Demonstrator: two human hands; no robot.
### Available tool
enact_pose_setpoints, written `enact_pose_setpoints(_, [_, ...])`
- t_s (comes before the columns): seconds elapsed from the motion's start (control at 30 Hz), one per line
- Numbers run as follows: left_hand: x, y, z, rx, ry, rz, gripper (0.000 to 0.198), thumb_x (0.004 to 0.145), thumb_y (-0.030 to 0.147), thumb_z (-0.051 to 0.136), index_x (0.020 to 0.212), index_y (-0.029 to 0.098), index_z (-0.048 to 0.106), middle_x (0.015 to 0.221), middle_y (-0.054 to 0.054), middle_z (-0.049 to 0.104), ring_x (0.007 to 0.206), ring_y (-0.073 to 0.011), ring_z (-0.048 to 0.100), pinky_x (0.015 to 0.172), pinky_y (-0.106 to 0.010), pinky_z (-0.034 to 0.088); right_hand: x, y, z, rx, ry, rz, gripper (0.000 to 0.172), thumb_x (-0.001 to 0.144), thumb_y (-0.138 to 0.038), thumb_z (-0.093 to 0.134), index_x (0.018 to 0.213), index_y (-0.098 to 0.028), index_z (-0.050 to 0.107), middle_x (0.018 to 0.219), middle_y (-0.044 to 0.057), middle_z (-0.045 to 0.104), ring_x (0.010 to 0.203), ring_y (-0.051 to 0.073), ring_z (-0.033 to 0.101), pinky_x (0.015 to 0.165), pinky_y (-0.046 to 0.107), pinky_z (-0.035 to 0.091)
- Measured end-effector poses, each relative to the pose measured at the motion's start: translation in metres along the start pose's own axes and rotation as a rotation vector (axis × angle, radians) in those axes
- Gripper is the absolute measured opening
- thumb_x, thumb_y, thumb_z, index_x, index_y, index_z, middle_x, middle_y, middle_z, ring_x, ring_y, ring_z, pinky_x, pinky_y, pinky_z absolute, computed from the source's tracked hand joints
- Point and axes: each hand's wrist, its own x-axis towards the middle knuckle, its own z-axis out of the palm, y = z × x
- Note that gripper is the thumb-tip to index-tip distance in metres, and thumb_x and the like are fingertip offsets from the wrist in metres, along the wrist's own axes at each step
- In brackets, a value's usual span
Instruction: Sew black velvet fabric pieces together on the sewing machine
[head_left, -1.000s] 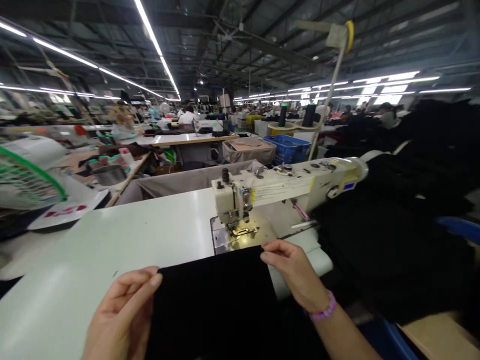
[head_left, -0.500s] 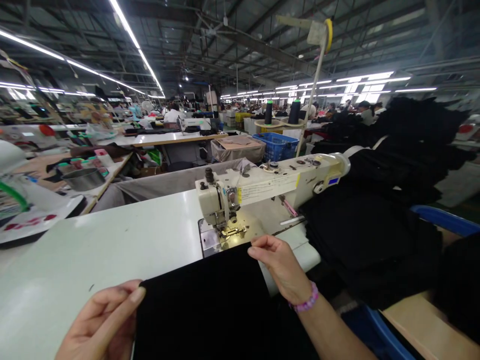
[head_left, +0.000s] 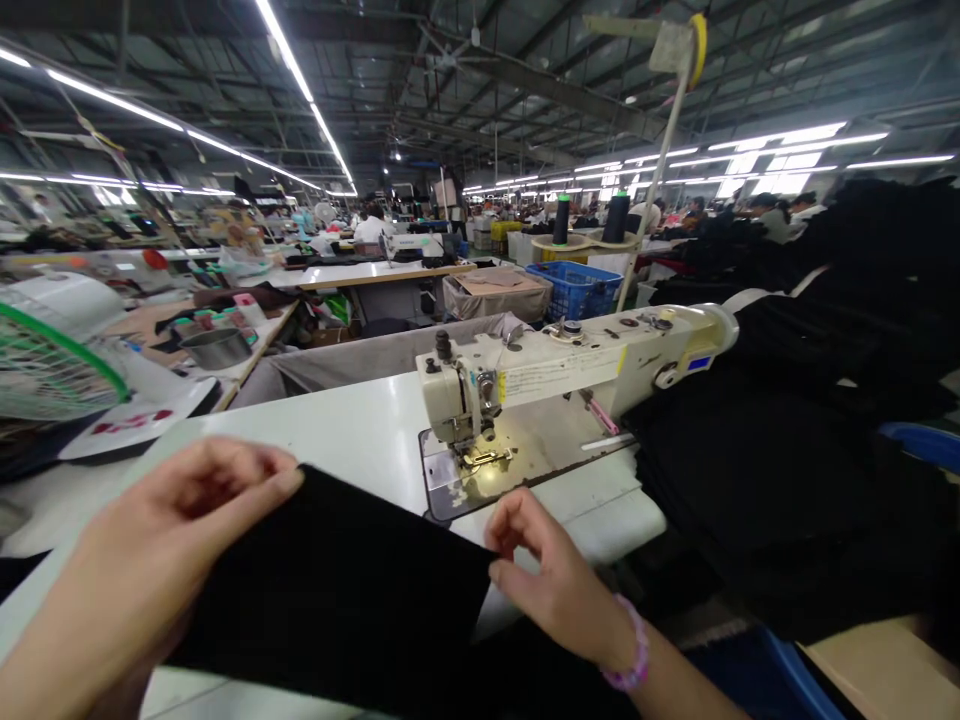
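Observation:
A black fabric piece point(head_left: 337, 585) is stretched between my two hands just above the white sewing table point(head_left: 315, 440). My left hand point(head_left: 142, 560) is closed on its upper left corner, raised toward me. My right hand point(head_left: 551, 575), with a pink bead bracelet on the wrist, pinches the fabric's right corner in front of the metal plate. The cream sewing machine point(head_left: 555, 375) stands behind, its lit needle and presser foot point(head_left: 484, 455) a short way beyond the fabric's edge.
A large heap of black fabric point(head_left: 810, 400) fills the right side beside the machine. A green-rimmed fan point(head_left: 52, 365) stands at far left. Two dark thread cones point(head_left: 589, 218) stand on a stand behind, near a blue crate point(head_left: 574, 290). Other workstations and people are far back.
My left hand has lifted its corner of the fabric up and closer to me. My right hand has drawn back from the needle plate, so the fabric now slopes down to the right.

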Motion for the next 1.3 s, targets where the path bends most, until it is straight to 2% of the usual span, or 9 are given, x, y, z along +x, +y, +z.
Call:
enact_pose_setpoints(0.1, [0.027,0.010,0.036,0.450,-0.481,0.244,0.019,0.071,0.024,0.070,0.063,0.018,0.054,0.064,0.006,0.063,0.064,-0.0109,0.054,0.064,-0.022,0.038,-0.023,0.020,0.021,-0.083,-0.038,-0.014,0.019,0.073,-0.009,0.054,0.086,-0.023,0.049,0.082,-0.003,0.051,0.076,0.015,0.052,0.072,0.028,0.044])
enact_pose_setpoints(0.23, [0.034,-0.043,0.105,0.535,-0.641,0.218,0.023,0.061,0.002,0.064,0.053,0.020,0.051,0.049,0.009,0.048,0.053,-0.0108,0.043,0.055,-0.024,0.031,-0.042,0.062,0.025,-0.311,0.030,-0.126,0.019,0.078,-0.006,0.049,0.086,-0.022,0.051,0.079,-0.001,0.054,0.075,0.015,0.055,0.069,0.027,0.045])
enact_pose_setpoints(0.33, [0.021,-0.090,0.136,0.510,-0.682,0.197,0.026,0.073,0.008,0.069,0.059,0.019,0.050,0.056,0.008,0.048,0.056,-0.0112,0.046,0.059,-0.025,0.037,-0.047,0.081,0.010,-0.461,-0.006,-0.283,0.024,0.080,0.000,0.047,0.088,-0.022,0.055,0.083,0.001,0.059,0.078,0.016,0.060,0.071,0.026,0.048])
enact_pose_setpoints(0.43, [0.012,-0.112,0.142,0.457,-0.667,0.190,0.023,0.080,0.014,0.068,0.066,0.019,0.049,0.064,0.007,0.050,0.061,-0.0116,0.049,0.063,-0.026,0.041,-0.048,0.084,-0.008,-0.633,-0.074,-0.434,0.032,0.081,0.004,0.045,0.097,-0.021,0.058,0.090,0.004,0.064,0.084,0.018,0.064,0.076,0.028,0.051])
enact_pose_setpoints(0.57, [0.013,-0.116,0.138,0.402,-0.650,0.162,0.019,0.072,0.009,0.062,0.067,0.021,0.049,0.063,0.008,0.051,0.061,-0.0118,0.051,0.061,-0.025,0.041,-0.045,0.077,-0.021,-0.834,-0.176,-0.581,0.028,0.087,0.002,0.046,0.102,-0.018,0.058,0.091,0.007,0.067,0.084,0.020,0.064,0.076,0.030,0.053])
enact_pose_setpoints(0.67, [0.016,-0.117,0.138,0.407,-0.652,0.149,0.016,0.071,0.006,0.058,0.067,0.020,0.052,0.062,0.008,0.053,0.060,-0.0117,0.052,0.061,-0.025,0.041,-0.042,0.074,-0.023,-0.903,-0.169,-0.638,0.023,0.089,0.000,0.045,0.097,-0.018,0.058,0.084,0.006,0.065,0.076,0.020,0.061,0.071,0.031,0.052])
enact_pose_setpoints(0.77, [0.020,-0.120,0.144,0.454,-0.634,0.143,0.016,0.075,0.006,0.063,0.069,0.018,0.054,0.063,0.007,0.054,0.061,-0.0114,0.053,0.061,-0.025,0.043,-0.038,0.075,-0.021,-0.951,-0.099,-0.671,0.021,0.088,-0.001,0.046,0.091,-0.018,0.058,0.082,0.005,0.064,0.076,0.020,0.059,0.071,0.034,0.050])
enact_pose_setpoints(1.0, [0.035,-0.125,0.163,0.567,-0.614,0.133,0.020,0.089,0.029,0.069,0.078,0.015,0.059,0.071,0.004,0.058,0.062,-0.0113,0.056,0.063,-0.028,0.049,-0.029,0.080,-0.017,-0.918,-0.044,-0.714,0.024,0.082,0.001,0.047,0.092,-0.017,0.059,0.093,0.007,0.069,0.091,0.022,0.063,0.083,0.037,0.052])
enact_pose_setpoints(1.3, [0.036,-0.120,0.161,0.586,-0.579,0.200,0.016,0.077,0.010,0.067,0.072,0.018,0.054,0.062,0.006,0.056,0.057,-0.0125,0.055,0.055,-0.024,0.043,-0.026,0.079,-0.017,-0.927,-0.049,-0.730,0.025,0.081,0.001,0.047,0.093,-0.016,0.061,0.092,0.008,0.070,0.088,0.022,0.065,0.083,0.037,0.055])
